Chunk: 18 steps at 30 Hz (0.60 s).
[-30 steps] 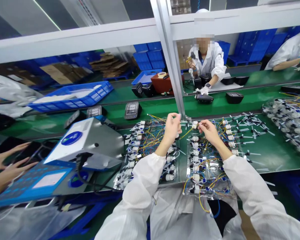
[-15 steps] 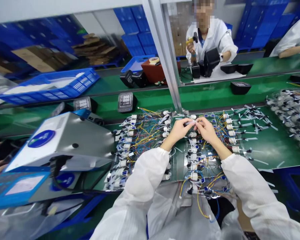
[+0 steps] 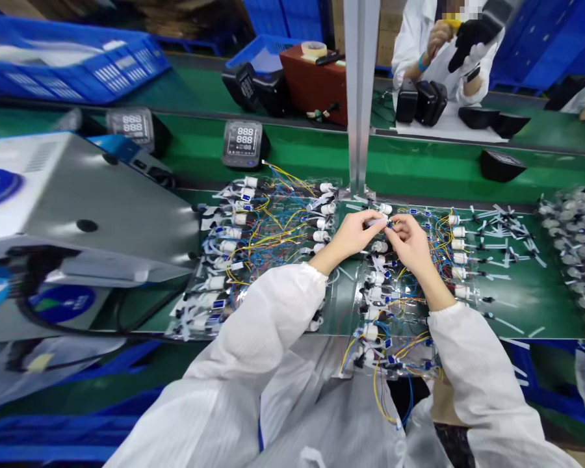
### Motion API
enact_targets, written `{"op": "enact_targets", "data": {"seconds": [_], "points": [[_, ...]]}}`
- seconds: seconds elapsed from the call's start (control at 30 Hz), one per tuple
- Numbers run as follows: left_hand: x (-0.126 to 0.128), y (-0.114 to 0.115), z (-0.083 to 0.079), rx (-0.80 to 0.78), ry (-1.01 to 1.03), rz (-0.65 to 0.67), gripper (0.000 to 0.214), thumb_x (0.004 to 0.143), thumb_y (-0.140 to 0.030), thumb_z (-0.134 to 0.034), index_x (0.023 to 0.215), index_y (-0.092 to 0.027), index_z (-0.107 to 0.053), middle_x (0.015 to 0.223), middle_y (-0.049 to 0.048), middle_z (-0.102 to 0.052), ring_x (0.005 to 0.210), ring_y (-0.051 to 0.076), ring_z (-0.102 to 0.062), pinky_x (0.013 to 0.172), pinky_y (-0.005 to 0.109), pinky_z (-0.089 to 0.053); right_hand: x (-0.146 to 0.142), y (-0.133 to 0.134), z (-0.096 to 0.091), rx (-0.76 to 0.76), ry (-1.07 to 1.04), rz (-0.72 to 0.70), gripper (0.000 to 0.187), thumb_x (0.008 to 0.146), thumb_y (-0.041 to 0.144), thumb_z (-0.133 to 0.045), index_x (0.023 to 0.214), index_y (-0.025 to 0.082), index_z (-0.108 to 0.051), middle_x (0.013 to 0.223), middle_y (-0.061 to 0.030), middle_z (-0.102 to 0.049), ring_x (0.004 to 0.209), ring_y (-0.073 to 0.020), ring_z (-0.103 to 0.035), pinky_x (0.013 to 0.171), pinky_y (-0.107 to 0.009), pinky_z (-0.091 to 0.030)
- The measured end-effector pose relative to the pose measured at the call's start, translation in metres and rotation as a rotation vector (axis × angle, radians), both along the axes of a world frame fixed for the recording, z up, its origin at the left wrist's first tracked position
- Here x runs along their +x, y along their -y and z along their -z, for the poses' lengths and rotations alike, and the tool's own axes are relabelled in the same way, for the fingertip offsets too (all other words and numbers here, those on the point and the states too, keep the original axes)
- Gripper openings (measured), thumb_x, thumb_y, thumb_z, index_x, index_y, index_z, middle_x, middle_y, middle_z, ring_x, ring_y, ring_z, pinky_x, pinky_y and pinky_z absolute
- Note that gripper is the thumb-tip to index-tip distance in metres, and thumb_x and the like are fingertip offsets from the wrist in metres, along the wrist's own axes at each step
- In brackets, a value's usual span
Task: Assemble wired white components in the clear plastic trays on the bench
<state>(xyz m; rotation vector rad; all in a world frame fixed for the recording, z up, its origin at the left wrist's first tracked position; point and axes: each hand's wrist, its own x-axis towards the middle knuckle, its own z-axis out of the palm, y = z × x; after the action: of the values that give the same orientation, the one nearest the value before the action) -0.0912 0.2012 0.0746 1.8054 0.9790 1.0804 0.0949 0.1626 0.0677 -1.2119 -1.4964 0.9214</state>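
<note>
My left hand (image 3: 357,234) is closed in a pinch over the upper end of the right-hand group of wired parts. Close beside it, my right hand (image 3: 410,242) is also pinched, fingertips almost meeting the left ones. Something small is between the fingertips, with a bit of blue showing; the fingers hide most of it. Below the hands lie small white cylindrical parts (image 3: 374,294) with black ends, on clear plastic trays with yellow, blue and red wires. A second group of wired parts (image 3: 231,232) lies to the left of my hands.
White strips with black pieces (image 3: 509,227) are scattered at right, near a heap of clear round parts (image 3: 572,247). A metal box machine (image 3: 127,208) stands at left. A metal post (image 3: 358,97) rises ahead. Display units (image 3: 244,144) line the ledge; a co-worker (image 3: 448,65) sits opposite.
The camera view has tilted and shifted, so the bench appears turned. My hands stay together at nearly the same spot, the right fingers slightly rearranged. The co-worker has raised a black device.
</note>
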Motion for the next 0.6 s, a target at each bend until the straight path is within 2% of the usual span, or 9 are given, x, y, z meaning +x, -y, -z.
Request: {"op": "enact_targets", "data": {"seconds": [0.1, 0.2, 0.43, 0.6], "points": [[0.0005, 0.0002, -0.0003, -0.038, 0.028, -0.003, 0.024, 0.095, -0.038, -0.068, 0.095, -0.017, -0.078, 0.093, 0.0063, -0.081, 0.087, 0.020, -0.073, 0.084, 0.032, -0.055, -0.0006, 0.0008, -0.0025, 0.148, 0.160, 0.084, 0.025, 0.093, 0.043, -0.072, 0.111, 0.025, -0.074, 0.097, -0.0046, -0.071, 0.060, -0.0139, -0.056, 0.061, -0.034, -0.052], [-0.0006, 0.0011, -0.0017, -0.043, 0.020, 0.003, 0.022, 0.094, -0.036, -0.068, 0.092, -0.016, -0.079, 0.091, 0.0060, -0.081, 0.086, 0.020, -0.073, 0.083, 0.032, -0.055, -0.0012, 0.0013, -0.0047, 0.228, 0.195, 0.102, 0.021, 0.094, 0.039, -0.070, 0.108, 0.024, -0.078, 0.106, -0.0066, -0.072, 0.061, -0.0136, -0.056, 0.066, -0.037, -0.055], [-0.0054, 0.0011, -0.0003, -0.021, 0.013, 0.033, 0.022, 0.095, -0.036, -0.069, 0.094, -0.018, -0.080, 0.096, 0.0067, -0.082, 0.089, 0.021, -0.074, 0.088, 0.034, -0.056, -0.0031, 0.0019, -0.0075, 0.203, 0.252, 0.130, 0.022, 0.093, 0.039, -0.069, 0.104, 0.025, -0.081, 0.089, -0.0048, -0.073, 0.065, -0.0177, -0.057, 0.072, -0.039, -0.056], [-0.0043, 0.0023, 0.0022, -0.010, -0.016, 0.043, 0.018, 0.093, -0.032, -0.072, 0.099, -0.017, -0.081, 0.098, 0.0066, -0.082, 0.092, 0.021, -0.074, 0.087, 0.033, -0.055, -0.0039, 0.0033, -0.0060, 0.217, 0.311, 0.186, 0.020, 0.091, 0.034, -0.070, 0.101, 0.023, -0.082, 0.077, -0.0032, -0.075, 0.058, -0.0171, -0.058, 0.072, -0.038, -0.057]]}}
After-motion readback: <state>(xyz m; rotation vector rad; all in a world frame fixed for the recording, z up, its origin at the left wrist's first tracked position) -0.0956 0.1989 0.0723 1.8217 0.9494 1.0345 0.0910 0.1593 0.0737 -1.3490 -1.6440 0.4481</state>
